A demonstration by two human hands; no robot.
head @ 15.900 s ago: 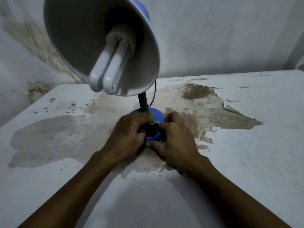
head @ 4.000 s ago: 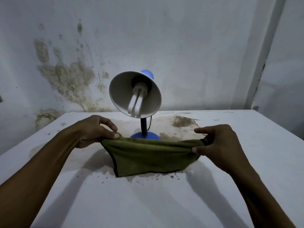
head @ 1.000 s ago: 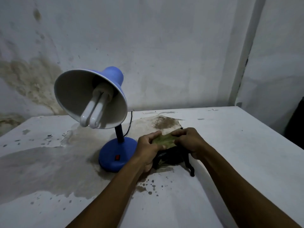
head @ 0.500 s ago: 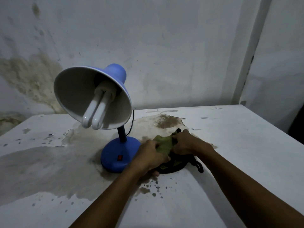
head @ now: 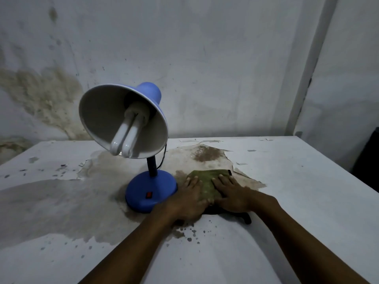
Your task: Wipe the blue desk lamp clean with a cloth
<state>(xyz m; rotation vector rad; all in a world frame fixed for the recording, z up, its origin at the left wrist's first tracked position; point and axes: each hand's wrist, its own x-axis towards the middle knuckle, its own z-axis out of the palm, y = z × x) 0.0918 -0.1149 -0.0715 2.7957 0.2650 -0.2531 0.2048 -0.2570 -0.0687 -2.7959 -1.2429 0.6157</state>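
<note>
The blue desk lamp (head: 151, 189) stands on the white table, its round base carrying a red switch and its shade tilted toward me with a white bulb inside. Just right of the base lies the folded green cloth (head: 207, 181) with a black edge. My left hand (head: 187, 198) and my right hand (head: 230, 194) lie flat on top of it, side by side, fingers stretched forward and pressing it down. My left hand sits close beside the lamp base. The near part of the cloth is hidden under my palms.
The table (head: 287, 191) has peeling white paint with brown bare patches around the lamp. A stained wall (head: 205, 68) rises right behind it. The lamp's black cord (head: 163, 158) runs back from the stem. A dark object (head: 369, 160) stands past the table's right edge.
My hands were gripping and folding the cloth half a second ago; now both lie flat on it, and the cloth rests folded on the table beside the lamp base.
</note>
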